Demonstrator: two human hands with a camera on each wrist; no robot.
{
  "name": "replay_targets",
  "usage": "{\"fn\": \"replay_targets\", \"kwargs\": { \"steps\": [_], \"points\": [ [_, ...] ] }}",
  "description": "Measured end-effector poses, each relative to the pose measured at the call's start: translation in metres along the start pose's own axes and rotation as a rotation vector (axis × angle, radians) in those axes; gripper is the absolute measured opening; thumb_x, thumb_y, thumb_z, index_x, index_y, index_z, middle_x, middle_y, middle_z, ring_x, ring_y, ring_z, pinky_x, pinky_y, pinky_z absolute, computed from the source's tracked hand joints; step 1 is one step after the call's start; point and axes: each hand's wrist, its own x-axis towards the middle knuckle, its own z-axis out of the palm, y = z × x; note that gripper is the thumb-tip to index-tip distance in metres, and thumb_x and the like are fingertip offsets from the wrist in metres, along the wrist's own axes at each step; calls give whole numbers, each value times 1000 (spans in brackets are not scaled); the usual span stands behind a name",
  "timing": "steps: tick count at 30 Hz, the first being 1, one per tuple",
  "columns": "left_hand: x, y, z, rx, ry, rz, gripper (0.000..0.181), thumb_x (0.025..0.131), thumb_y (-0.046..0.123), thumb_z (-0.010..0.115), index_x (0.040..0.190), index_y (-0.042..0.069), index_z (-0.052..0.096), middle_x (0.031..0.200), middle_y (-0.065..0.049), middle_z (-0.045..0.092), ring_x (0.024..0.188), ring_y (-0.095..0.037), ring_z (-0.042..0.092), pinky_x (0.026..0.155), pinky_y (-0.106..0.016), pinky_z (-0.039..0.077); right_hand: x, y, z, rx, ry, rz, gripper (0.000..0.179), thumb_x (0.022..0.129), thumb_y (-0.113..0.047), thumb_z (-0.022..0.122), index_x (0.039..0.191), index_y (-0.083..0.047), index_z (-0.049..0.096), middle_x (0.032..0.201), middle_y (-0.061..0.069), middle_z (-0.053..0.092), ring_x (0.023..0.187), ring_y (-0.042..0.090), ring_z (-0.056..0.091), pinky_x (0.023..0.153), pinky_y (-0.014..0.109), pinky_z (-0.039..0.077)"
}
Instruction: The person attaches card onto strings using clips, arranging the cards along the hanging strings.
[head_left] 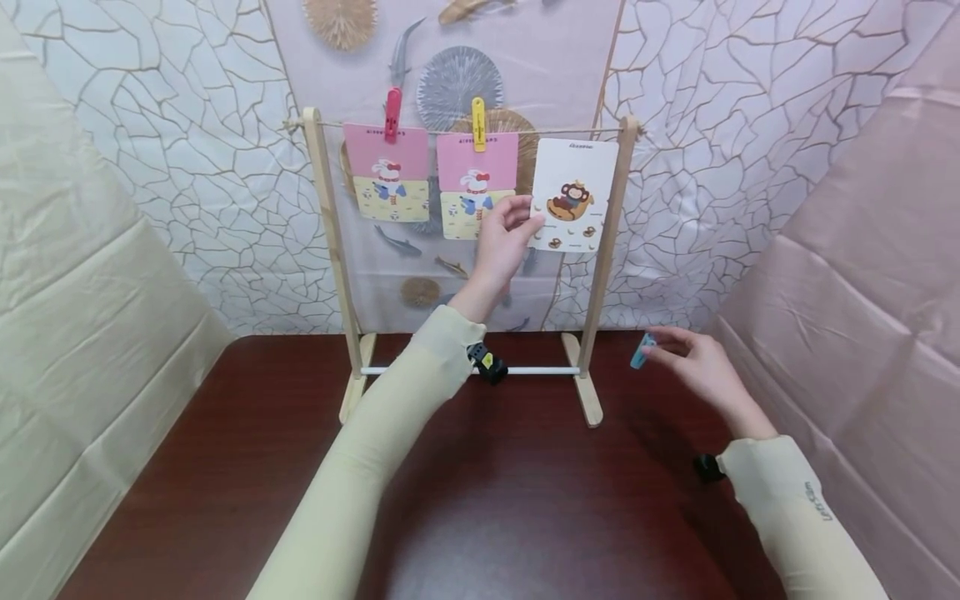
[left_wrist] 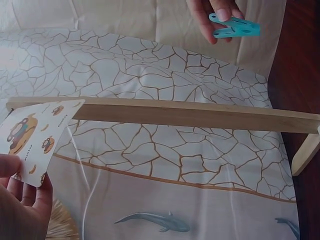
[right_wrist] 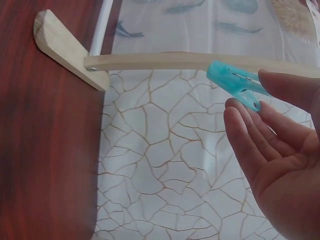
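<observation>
My left hand (head_left: 504, 242) pinches the left edge of a white card with a monkey picture (head_left: 573, 200), held up against the cord at the rack's right end. In the left wrist view the card (left_wrist: 37, 140) tilts between thumb and fingers. To the right and lower, my right hand (head_left: 693, 362) holds a turquoise clothespin (head_left: 641, 351) by its handles. The right wrist view shows the clothespin (right_wrist: 235, 85) between thumb and fingertips, its nose pointing away from the palm. Two pink and yellow rabbit cards hang beside the white one, the nearer being the middle card (head_left: 457, 162).
A red clothespin (head_left: 392, 115) and a yellow clothespin (head_left: 478, 125) fix the rabbit cards to the cord (head_left: 330, 124). The wooden rack (head_left: 600, 275) stands on a dark red-brown table (head_left: 480, 500). Patterned cloth (head_left: 750, 167) hangs behind, with plain cloth on both sides.
</observation>
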Motion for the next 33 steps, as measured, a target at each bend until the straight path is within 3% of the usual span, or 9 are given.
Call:
{"fn": "replay_targets", "kwargs": {
  "steps": [3, 9, 18, 29, 33],
  "points": [
    [1, 0, 3, -8, 5, -4, 27, 93, -1, 69, 119, -2, 63, 107, -16, 71, 90, -14, 63, 71, -23, 49, 3, -5, -7, 0, 6, -19, 53, 97, -36, 68, 136, -1, 60, 121, 21, 69, 105, 25, 67, 75, 12, 48],
    [3, 0, 4, -1, 13, 10, 27, 92, -1, 69, 119, -2, 63, 109, -17, 71, 98, -18, 65, 83, -25, 53, 12, -19, -17, -35, 31, -66, 51, 97, -34, 69, 135, -1, 61, 122, 21, 68, 110, 38, 66, 75, 10, 45],
    [4, 0, 8, -4, 18, 2, 27, 93, -1, 69, 120, -1, 63, 110, -16, 71, 99, -18, 65, 83, -25, 53, 23, -49, -35, -43, 49, -65, 51, 97, -35, 68, 137, -4, 60, 124, 20, 68, 110, 35, 66, 70, 15, 49],
    [5, 2, 9, -3, 20, -11, 26, 93, 0, 69, 119, 0, 63, 109, -15, 72, 98, -18, 65, 83, -25, 53, 35, -94, -68, -62, 88, -105, 51, 98, -38, 67, 138, -7, 59, 124, 20, 67, 110, 33, 65, 79, 16, 45],
    [5, 3, 9, 3, 20, -12, 26, 93, 0, 69, 119, 0, 63, 108, -14, 72, 98, -18, 65, 83, -25, 52, 42, -109, -80, -72, 114, -119, 53, 97, -42, 66, 139, -10, 60, 123, 19, 67, 106, 24, 66, 79, 18, 47]
  ]
}}
